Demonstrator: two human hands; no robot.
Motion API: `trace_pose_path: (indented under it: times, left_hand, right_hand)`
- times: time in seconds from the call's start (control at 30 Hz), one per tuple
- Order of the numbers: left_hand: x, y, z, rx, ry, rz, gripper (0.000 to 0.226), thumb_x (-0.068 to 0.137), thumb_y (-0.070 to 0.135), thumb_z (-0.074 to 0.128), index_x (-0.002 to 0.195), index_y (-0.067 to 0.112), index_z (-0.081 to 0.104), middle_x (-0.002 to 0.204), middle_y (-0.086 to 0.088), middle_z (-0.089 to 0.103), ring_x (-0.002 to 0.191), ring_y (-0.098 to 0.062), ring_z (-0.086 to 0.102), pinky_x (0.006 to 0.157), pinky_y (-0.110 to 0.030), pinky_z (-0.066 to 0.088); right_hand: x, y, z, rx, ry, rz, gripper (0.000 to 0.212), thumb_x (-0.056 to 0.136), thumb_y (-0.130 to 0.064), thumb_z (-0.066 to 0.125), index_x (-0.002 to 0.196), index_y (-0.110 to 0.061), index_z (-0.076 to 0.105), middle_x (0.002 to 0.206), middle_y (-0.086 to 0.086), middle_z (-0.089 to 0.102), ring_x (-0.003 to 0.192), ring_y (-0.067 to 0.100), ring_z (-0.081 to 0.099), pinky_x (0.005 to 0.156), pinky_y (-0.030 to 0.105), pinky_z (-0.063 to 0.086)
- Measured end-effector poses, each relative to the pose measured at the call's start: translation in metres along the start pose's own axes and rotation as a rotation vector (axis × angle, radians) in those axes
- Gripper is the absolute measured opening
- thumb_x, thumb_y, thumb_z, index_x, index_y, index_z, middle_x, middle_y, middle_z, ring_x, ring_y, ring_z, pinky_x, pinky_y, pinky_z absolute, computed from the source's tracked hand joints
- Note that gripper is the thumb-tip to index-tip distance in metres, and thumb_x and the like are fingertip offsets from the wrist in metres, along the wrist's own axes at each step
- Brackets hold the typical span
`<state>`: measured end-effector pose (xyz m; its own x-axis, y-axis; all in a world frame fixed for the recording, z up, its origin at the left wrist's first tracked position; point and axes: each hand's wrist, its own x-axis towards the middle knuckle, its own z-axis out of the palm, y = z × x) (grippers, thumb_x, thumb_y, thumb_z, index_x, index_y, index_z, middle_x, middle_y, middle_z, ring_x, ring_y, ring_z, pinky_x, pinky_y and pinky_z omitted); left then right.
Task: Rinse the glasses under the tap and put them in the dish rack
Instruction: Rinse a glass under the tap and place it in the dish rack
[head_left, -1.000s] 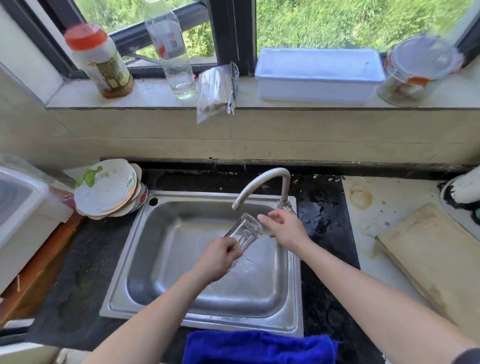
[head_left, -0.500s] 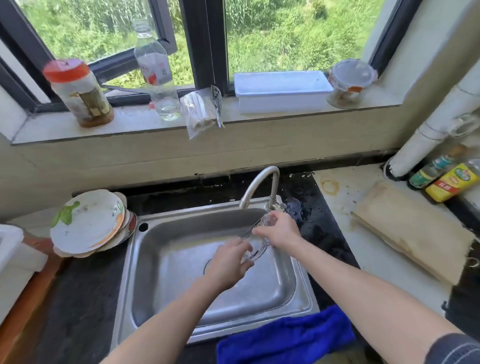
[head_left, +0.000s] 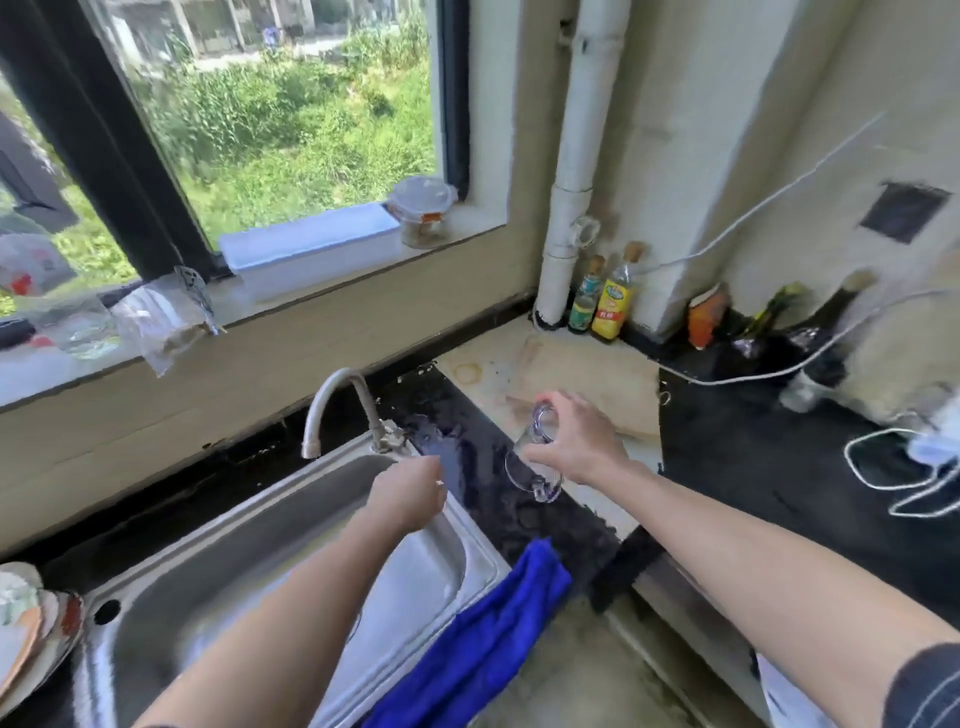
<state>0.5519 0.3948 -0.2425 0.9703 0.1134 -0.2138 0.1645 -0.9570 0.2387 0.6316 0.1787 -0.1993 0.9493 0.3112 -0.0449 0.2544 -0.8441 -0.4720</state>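
My right hand (head_left: 576, 439) grips a clear glass (head_left: 535, 467), tilted with its mouth pointing down and toward me, over the wet black counter to the right of the sink (head_left: 218, 561). Over the sink's right rim my left hand (head_left: 408, 496) hangs with loosely curled fingers, holding nothing. The curved tap (head_left: 337, 402) stands behind the sink, and I see no water running from it. No dish rack is in view.
A blue cloth (head_left: 478, 639) hangs over the counter's front edge. A wooden board (head_left: 587, 384) lies beyond the glass. Bottles (head_left: 605, 301) stand by the white pipe, white cables (head_left: 914, 467) trail at right. Stacked plates (head_left: 26, 629) sit far left; a white box (head_left: 306, 249) rests on the sill.
The view swung right. My right hand carried the glass out of the sink to the right, over the counter. My left hand let go of the glass and stayed by the sink.
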Motion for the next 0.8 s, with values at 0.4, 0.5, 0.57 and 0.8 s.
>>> trace_pose_path:
  times: [0.4,0.5,0.57,0.8]
  left_hand:
    - [-0.004,0.331,0.048,0.049,-0.034,0.476,0.023,0.094,0.024,0.046,0.107,0.013,0.061,0.097,-0.006,0.065,0.101,-0.031,0.06,0.082,-0.035,0.048]
    - [-0.026,0.419,0.074,0.032,-0.02,0.581,0.02,0.092,0.025,0.046,0.099,0.015,0.061,0.099,-0.006,0.064,0.098,-0.032,0.059,0.077,-0.035,0.047]
    - [-0.043,0.471,0.092,0.015,-0.027,0.648,0.02,0.091,0.026,0.047,0.101,0.017,0.061,0.107,-0.005,0.063,0.099,-0.03,0.057,0.078,-0.035,0.046]
    - [-0.069,0.62,0.133,0.001,-0.105,0.872,0.021,0.092,0.028,0.048,0.104,0.019,0.062,0.108,-0.002,0.061,0.101,-0.027,0.057,0.078,-0.034,0.043]
  right_hand:
    - [-0.187,0.261,-0.151,0.094,0.337,0.359,0.074,0.062,-0.044,0.077,0.128,-0.025,0.05,0.114,-0.002,0.055,0.108,0.02,0.056,0.087,0.036,0.048]
    - [-0.243,0.323,-0.178,0.083,0.4,0.463,0.073,0.064,-0.042,0.077,0.129,-0.024,0.047,0.119,-0.002,0.055,0.11,0.02,0.056,0.085,0.034,0.047]
    - [-0.278,0.357,-0.195,0.079,0.429,0.54,0.073,0.065,-0.041,0.078,0.128,-0.024,0.045,0.121,-0.002,0.055,0.109,0.02,0.056,0.083,0.034,0.046]
    - [-0.366,0.454,-0.236,0.107,0.534,0.775,0.066,0.067,-0.037,0.078,0.124,-0.026,0.047,0.107,-0.012,0.05,0.105,0.013,0.057,0.078,0.03,0.045]
